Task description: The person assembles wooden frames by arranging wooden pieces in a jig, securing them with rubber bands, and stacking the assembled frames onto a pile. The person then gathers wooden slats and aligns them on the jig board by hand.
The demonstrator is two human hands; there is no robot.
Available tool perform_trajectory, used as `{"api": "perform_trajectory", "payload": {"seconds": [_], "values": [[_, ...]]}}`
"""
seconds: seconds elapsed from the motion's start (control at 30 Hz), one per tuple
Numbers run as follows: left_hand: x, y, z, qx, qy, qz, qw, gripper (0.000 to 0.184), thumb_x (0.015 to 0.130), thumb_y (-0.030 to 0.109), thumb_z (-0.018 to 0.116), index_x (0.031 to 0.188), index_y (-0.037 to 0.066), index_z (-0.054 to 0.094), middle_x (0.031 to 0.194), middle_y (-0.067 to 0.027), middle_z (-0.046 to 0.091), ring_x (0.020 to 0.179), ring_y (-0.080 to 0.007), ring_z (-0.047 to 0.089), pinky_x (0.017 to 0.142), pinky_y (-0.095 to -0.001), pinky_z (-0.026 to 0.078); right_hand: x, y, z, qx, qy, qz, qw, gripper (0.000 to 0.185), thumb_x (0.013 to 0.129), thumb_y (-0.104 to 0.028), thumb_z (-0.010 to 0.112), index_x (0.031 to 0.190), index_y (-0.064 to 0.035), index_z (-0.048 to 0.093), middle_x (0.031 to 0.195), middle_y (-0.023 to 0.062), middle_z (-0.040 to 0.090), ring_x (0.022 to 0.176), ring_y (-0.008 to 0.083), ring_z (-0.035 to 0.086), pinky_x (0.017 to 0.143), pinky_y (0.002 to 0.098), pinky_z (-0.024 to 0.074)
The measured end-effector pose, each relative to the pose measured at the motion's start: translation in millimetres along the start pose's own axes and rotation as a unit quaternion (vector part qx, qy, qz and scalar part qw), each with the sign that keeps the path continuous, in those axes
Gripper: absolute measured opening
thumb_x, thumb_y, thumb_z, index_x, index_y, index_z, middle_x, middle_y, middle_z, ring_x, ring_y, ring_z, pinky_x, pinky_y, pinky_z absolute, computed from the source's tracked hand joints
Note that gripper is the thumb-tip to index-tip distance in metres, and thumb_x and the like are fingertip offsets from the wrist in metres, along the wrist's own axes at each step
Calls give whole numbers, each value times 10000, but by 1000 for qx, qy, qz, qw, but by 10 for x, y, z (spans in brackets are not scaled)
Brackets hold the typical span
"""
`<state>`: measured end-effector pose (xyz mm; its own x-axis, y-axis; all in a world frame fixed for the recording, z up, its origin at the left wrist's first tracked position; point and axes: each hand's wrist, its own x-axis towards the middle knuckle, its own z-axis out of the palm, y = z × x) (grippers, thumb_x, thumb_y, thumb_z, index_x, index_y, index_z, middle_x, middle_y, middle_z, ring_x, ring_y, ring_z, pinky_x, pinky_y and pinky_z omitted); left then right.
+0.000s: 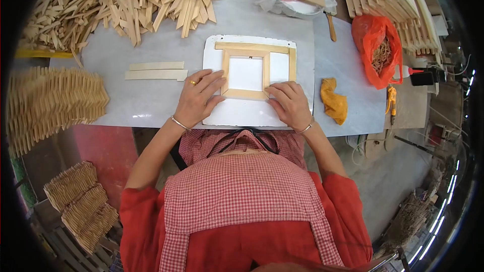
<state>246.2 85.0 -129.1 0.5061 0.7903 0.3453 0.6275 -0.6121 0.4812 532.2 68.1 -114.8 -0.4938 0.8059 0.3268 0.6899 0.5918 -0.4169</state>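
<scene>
A small square wooden frame (246,93) lies flat on a white board (242,113) in front of me. My left hand (199,95) is at the frame's left side, its fingertips on the left bar and the thumb near the lower left corner. On the opposite side, my right hand (290,102) pinches the lower right corner. Along the board's top and right edges runs an L-shaped wooden guide (292,65); the frame sits inside it, against the top strip but apart from the right one. A small dark mark shows at the frame's top bar.
Two loose wooden strips (155,74) lie left of the board. Behind them is a big heap of wood pieces (136,0); stacked frame parts (55,103) stand farther left. To the right are a yellow cloth (334,102), a red bag (373,65) of brownish bands and a wooden-handled tool (331,27).
</scene>
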Motion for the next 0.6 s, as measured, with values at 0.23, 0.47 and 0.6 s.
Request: {"api": "perform_trajectory", "payload": {"seconds": [0.23,0.47,0.6], "values": [[17,-33,42,-7,12,-5,1000,391,702,148,730,1079,84,645,1212,-21,603,1089,-256,524,916,-380,402,40,6,73,1,35,-5,999,304,685,-74,715,980,-64,639,937,34,627,852,223,574,737,340,449],[42,-6,26,5,12,5,1000,372,702,150,724,1058,75,648,1191,-30,612,1071,-256,531,901,-382,405,30,-6,22,20,14,2,1000,317,698,-70,712,1005,-47,634,966,98,624,867,269,580,765,347,469],[47,6,27,13,16,9,1000,367,703,151,714,1054,72,645,1181,-37,614,1063,-260,532,900,-386,405,-3,-32,-68,24,-33,-15,999,313,722,-41,663,1032,-47,626,1062,124,597,934,289,568,806,363,474]]}}
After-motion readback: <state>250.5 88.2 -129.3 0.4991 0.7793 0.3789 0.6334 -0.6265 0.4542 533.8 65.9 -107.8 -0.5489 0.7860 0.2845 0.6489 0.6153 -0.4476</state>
